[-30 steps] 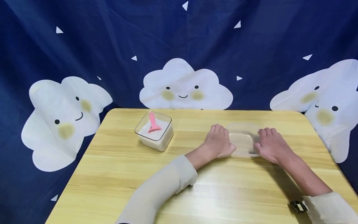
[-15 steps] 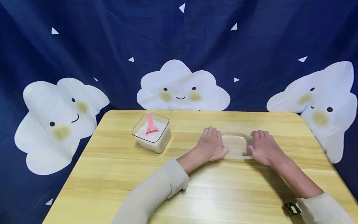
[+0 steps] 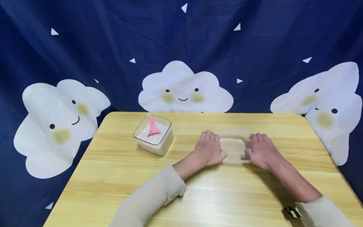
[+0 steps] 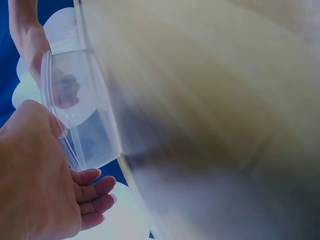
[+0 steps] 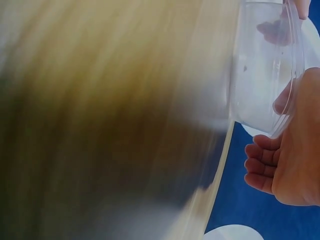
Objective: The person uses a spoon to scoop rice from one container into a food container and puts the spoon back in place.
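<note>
A clear plastic food container is held between both hands, low at the tabletop; whether its base touches the wood I cannot tell. My left hand grips its left side, thumb at the near rim and fingers toward the back. On the opposite side my right hand holds it the same way. The left wrist view shows the container's wall beside the thumb, and the right wrist view shows its other end. Nothing can be made out inside it.
To the left on the wooden table stands a square clear box of white grains. A pink scoop stands in the grains. Behind the table hangs a dark blue curtain with cloud faces.
Both hands have slid the plastic container to the left, a little toward me, keeping their grip. The head view has also shifted slightly. The box of grains and its scoop stay put.
</note>
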The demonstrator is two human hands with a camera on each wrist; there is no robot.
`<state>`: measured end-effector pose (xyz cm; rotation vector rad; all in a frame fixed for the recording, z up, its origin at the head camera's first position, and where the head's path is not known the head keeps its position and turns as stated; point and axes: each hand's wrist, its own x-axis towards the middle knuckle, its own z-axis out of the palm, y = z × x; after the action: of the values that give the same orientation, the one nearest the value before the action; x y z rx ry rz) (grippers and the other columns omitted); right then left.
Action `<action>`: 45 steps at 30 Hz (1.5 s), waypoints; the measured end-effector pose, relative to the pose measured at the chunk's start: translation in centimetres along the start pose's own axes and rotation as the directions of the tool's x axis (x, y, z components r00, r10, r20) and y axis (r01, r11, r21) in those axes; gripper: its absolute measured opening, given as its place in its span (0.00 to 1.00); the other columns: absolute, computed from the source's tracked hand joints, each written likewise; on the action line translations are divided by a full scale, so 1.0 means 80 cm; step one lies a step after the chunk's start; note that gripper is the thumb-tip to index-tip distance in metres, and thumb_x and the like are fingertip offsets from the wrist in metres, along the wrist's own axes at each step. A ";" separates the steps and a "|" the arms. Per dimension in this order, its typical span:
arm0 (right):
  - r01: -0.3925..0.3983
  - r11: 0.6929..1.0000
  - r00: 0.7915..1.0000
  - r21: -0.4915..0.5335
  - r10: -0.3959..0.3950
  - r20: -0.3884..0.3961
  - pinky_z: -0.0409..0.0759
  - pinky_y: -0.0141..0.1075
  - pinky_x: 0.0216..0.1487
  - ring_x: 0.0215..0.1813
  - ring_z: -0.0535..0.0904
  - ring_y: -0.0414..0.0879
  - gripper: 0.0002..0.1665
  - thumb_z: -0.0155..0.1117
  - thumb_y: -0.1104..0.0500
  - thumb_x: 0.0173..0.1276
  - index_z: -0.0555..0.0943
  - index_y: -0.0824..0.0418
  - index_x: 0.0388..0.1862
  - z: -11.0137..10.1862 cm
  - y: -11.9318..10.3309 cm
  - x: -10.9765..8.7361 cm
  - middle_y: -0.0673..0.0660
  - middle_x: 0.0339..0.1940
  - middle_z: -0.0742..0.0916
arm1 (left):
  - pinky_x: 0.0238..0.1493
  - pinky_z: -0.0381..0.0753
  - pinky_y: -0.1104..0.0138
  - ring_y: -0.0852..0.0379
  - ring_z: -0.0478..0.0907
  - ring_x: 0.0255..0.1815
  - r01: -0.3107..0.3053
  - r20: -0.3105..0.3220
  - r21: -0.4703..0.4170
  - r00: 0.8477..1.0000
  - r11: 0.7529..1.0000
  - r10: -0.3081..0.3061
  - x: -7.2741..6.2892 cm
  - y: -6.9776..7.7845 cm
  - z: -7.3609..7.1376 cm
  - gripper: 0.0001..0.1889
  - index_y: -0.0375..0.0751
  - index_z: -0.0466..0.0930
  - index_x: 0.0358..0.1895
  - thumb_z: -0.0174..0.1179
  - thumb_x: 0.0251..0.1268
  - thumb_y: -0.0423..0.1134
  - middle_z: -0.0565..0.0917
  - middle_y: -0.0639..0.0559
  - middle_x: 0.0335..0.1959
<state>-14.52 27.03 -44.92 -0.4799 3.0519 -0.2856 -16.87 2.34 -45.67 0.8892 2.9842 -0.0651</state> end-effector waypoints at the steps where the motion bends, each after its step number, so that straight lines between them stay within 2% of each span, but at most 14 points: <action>1: -0.002 1.000 1.000 0.003 0.002 0.003 0.67 0.63 0.68 0.65 0.68 0.72 0.34 0.46 0.55 0.73 0.65 0.82 0.66 0.000 -0.002 0.000 0.79 0.62 0.76 | 0.62 0.65 0.61 0.54 0.63 0.46 0.000 -0.001 -0.001 1.000 1.000 0.000 -0.001 -0.001 0.000 0.20 0.42 0.69 0.46 0.40 0.62 0.53 0.69 0.53 0.39; 11: -0.002 1.000 1.000 -0.009 0.002 0.011 0.66 0.62 0.69 0.66 0.69 0.72 0.34 0.45 0.55 0.73 0.65 0.82 0.66 0.004 -0.017 0.002 0.79 0.61 0.76 | 0.61 0.67 0.61 0.53 0.64 0.45 -0.005 -0.018 0.029 1.000 1.000 0.005 -0.013 -0.012 0.003 0.20 0.42 0.70 0.44 0.41 0.62 0.53 0.71 0.52 0.38; 24: 0.000 1.000 1.000 -0.026 -0.001 -0.014 0.70 0.61 0.64 0.61 0.71 0.70 0.32 0.46 0.56 0.71 0.67 0.82 0.63 0.007 -0.032 0.002 0.77 0.56 0.78 | 0.57 0.68 0.61 0.53 0.65 0.44 0.008 -0.034 0.065 0.999 0.998 -0.005 -0.026 -0.018 0.003 0.19 0.42 0.71 0.43 0.41 0.61 0.52 0.72 0.52 0.38; 35: -0.005 1.000 1.000 -0.009 0.005 -0.016 0.70 0.60 0.65 0.60 0.71 0.68 0.32 0.46 0.56 0.70 0.67 0.81 0.63 0.008 -0.042 0.003 0.75 0.56 0.78 | 0.60 0.66 0.60 0.52 0.62 0.45 0.020 0.020 0.008 1.000 1.000 -0.020 -0.031 -0.026 0.003 0.21 0.40 0.69 0.48 0.40 0.61 0.53 0.69 0.51 0.39; 45: -0.002 1.000 1.000 -0.001 0.002 -0.030 0.70 0.60 0.65 0.61 0.71 0.69 0.33 0.46 0.56 0.71 0.67 0.81 0.64 0.013 -0.048 0.004 0.76 0.57 0.78 | 0.60 0.67 0.59 0.52 0.64 0.46 0.025 0.017 0.000 1.000 1.000 -0.025 -0.038 -0.031 0.002 0.24 0.38 0.70 0.50 0.40 0.61 0.52 0.71 0.50 0.41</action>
<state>-13.59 23.17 -45.24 -0.4776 3.0811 -0.2940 -15.64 -1.40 -45.66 0.8473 2.9797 -0.0732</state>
